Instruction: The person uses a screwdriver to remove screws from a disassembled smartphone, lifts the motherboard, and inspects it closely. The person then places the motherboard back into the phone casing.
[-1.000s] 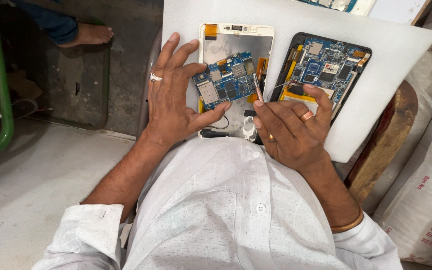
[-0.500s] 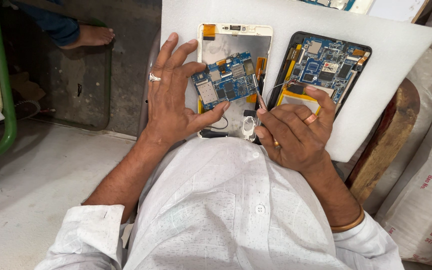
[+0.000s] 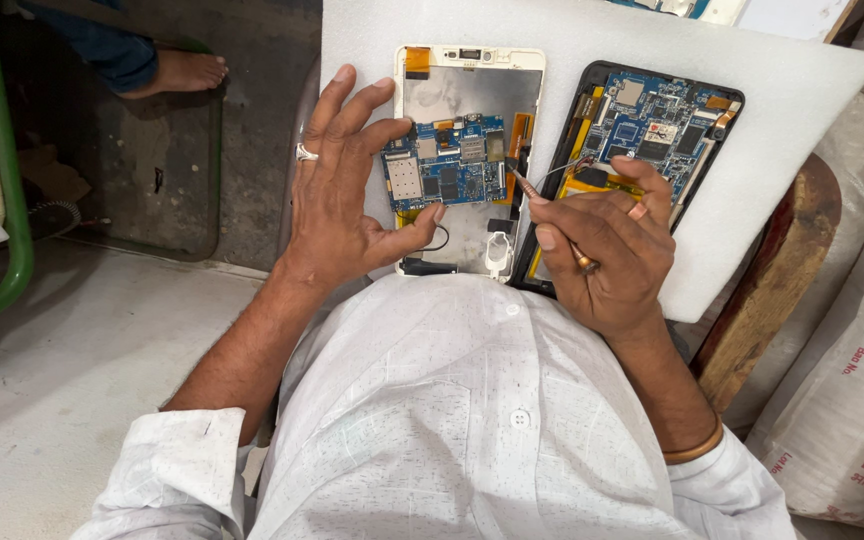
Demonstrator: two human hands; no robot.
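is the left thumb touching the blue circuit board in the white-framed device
Touching. The head view shows the left hand with its thumb tip pressed on the lower edge of the blue circuit board, no gap visible.

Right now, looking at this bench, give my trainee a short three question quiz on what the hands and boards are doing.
1. True or false: the left hand rests on the white-framed device.
2. What does the right hand hold? A) thin metal tool B) roll of tape C) brush
3. What colour frame has the device under the right hand?

Key: 1 true, thumb on the edge of its blue circuit board. 2 A. 3 black; both devices lie open on a white foam sheet.
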